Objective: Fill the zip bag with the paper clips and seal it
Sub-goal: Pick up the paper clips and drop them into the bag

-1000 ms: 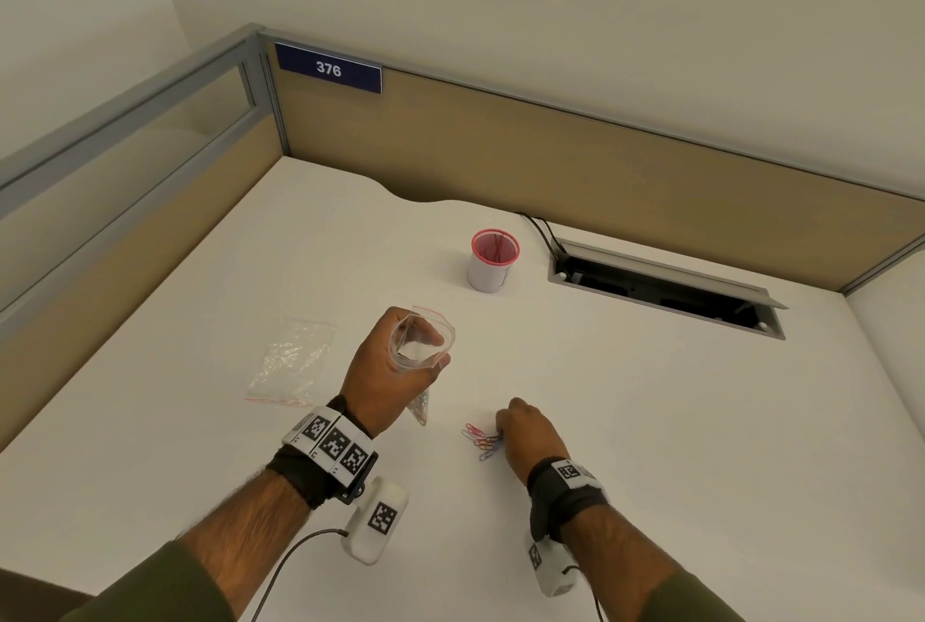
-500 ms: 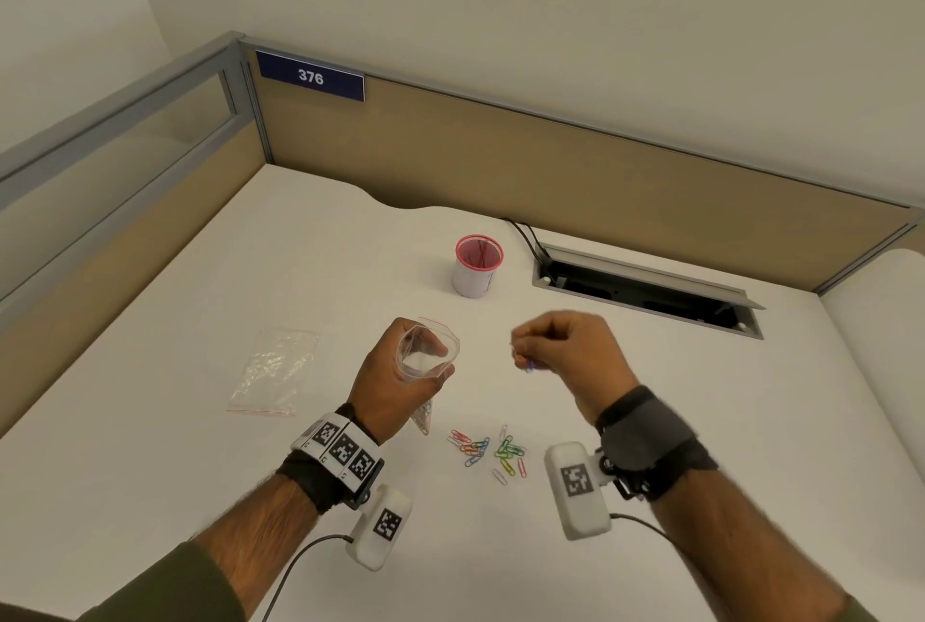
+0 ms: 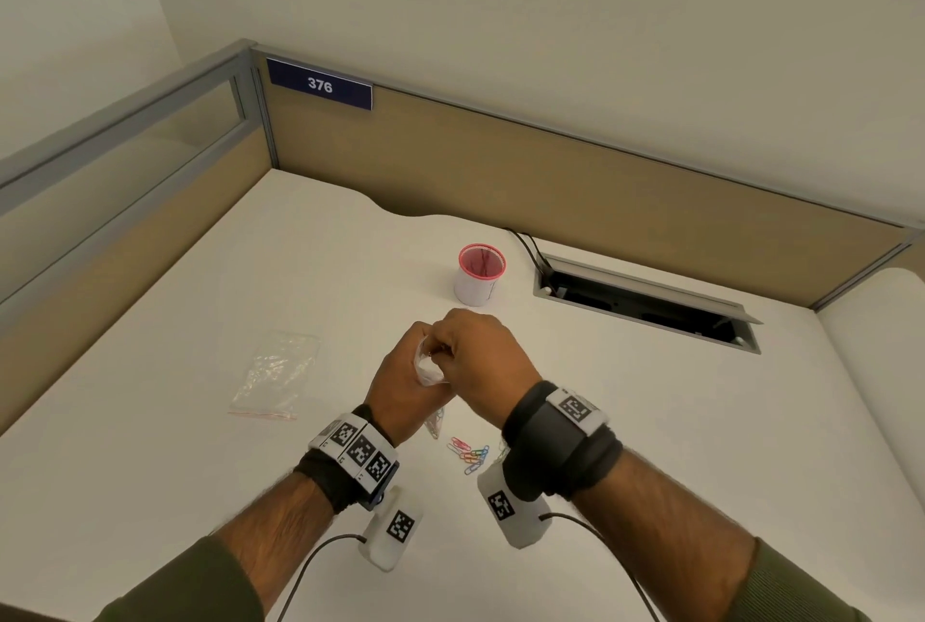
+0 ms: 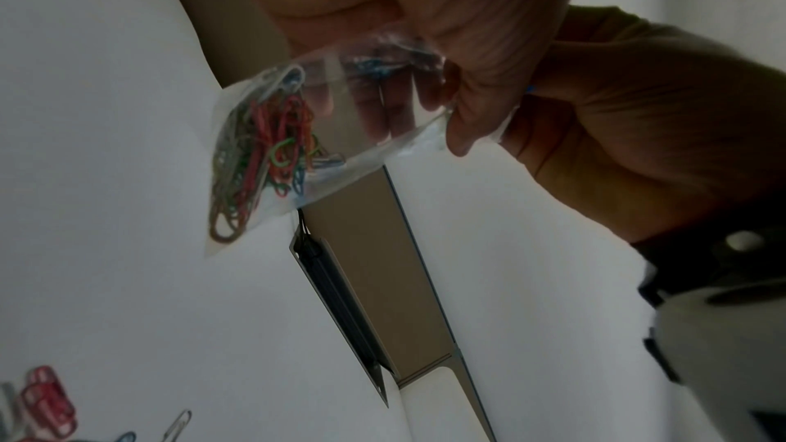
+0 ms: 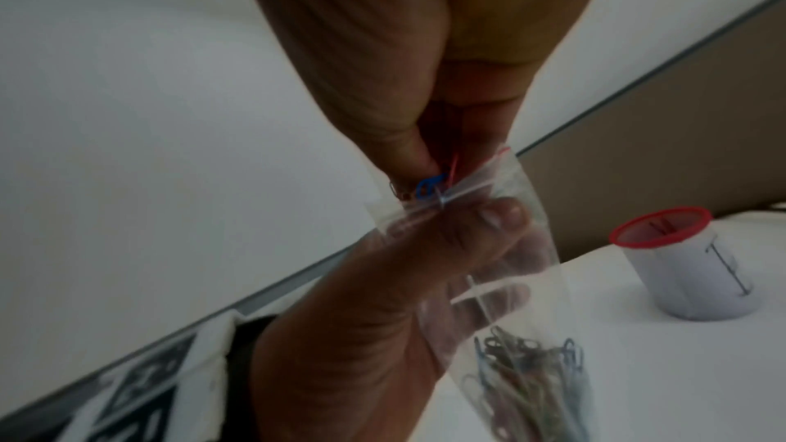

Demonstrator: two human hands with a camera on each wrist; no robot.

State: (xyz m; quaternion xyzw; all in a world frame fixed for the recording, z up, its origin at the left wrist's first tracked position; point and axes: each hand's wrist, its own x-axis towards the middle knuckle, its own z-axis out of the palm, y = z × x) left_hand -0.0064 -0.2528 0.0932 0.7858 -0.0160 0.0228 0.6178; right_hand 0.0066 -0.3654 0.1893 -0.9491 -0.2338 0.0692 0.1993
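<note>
The zip bag hangs in the air above the desk, its mouth up and open, gripped near the top by the left hand, whose thumb and fingers curl round the clear film; a tangle of coloured paper clips already sits in its lower corner, so the filling looks well begun; the right hand is bunched at the mouth, its fingertips pinching a few clips, blue and red among them, right at the zip strip, not yet let go as far as the wrist views show; judging by this, the step in hand is dropping one more small batch in; a loose heap of clips lies on the desk just below the wrists, so some picking up is left, and the seal is plainly not pressed shut; further out, a spare clear bag lies flat to the left, well apart; a white cup with a red rim stands beyond the hands, near the open cable tray by the partition.
</note>
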